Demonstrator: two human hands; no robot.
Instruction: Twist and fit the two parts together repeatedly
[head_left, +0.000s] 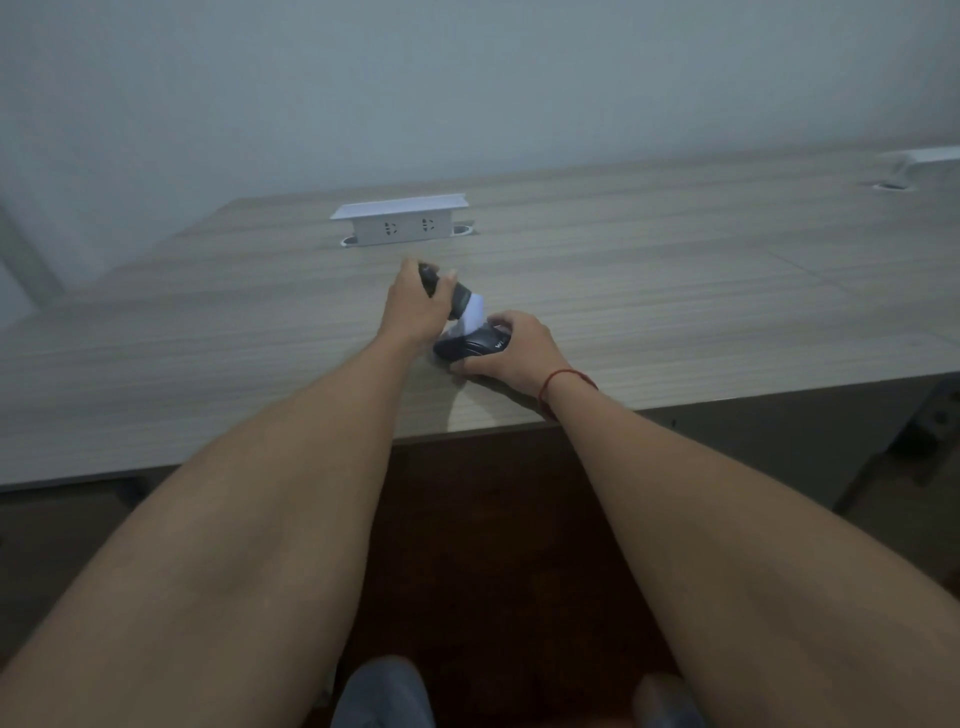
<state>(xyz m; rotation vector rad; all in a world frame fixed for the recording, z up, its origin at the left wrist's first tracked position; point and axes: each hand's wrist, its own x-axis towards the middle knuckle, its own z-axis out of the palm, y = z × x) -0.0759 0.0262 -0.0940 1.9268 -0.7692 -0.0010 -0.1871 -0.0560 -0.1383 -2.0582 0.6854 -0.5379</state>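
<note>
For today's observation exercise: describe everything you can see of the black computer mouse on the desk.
The black computer mouse is dark, smooth and plastic-looking, with a rounded shell and white lettering on its side, only partly readable. It sits on the wood-grain desk near the front edge, nose pointing left. The right hand grips it, fingers curled over its top and thumb at its near side. A white cloth or wipe touches its far side, next to a dark object in the left hand. Its buttons and wheel are hidden.
</note>
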